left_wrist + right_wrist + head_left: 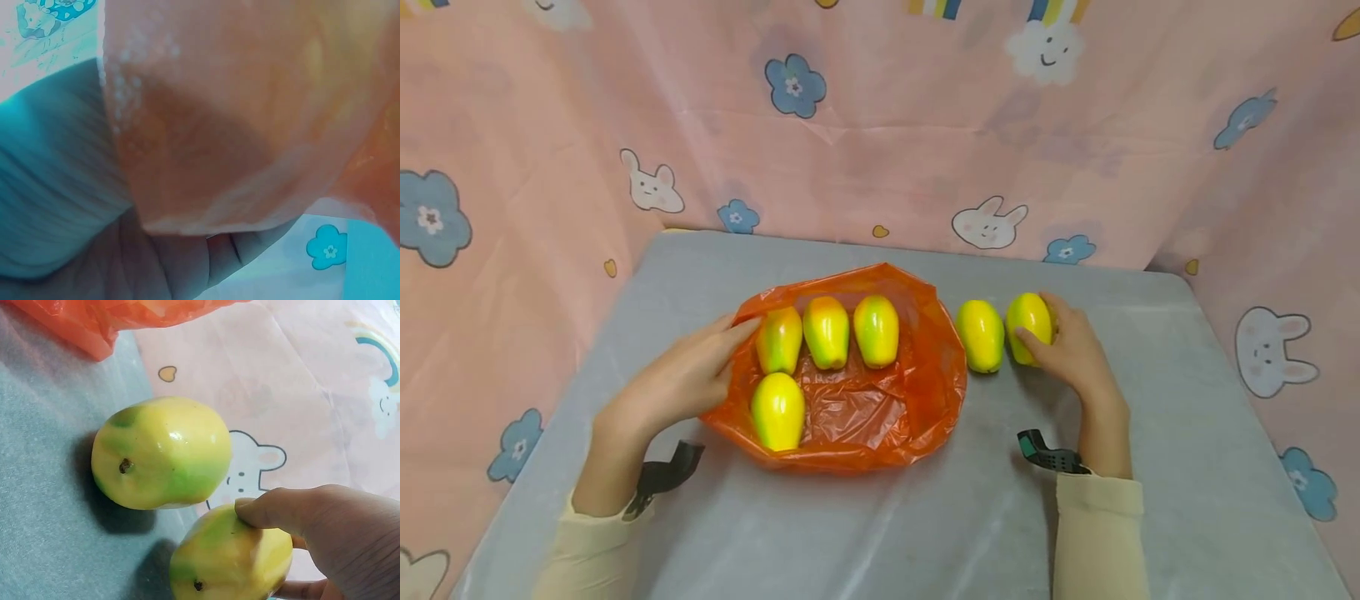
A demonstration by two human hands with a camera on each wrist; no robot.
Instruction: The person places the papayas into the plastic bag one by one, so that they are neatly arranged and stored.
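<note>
My right hand pinches a yellow-green papaya, thumb on the near side and fingers round the far side. In the right wrist view, the held papaya shows its dark stem end. Just left of it a second papaya lies on the table. My left hand grips the left rim of an open red plastic bag, whose film covers much of the left wrist view. Inside the bag, three papayas form a row at the back, and another papaya lies at the front left.
A grey cloth covers the table. Pink printed curtain hangs behind and along both sides. Each wrist carries a black camera mount.
</note>
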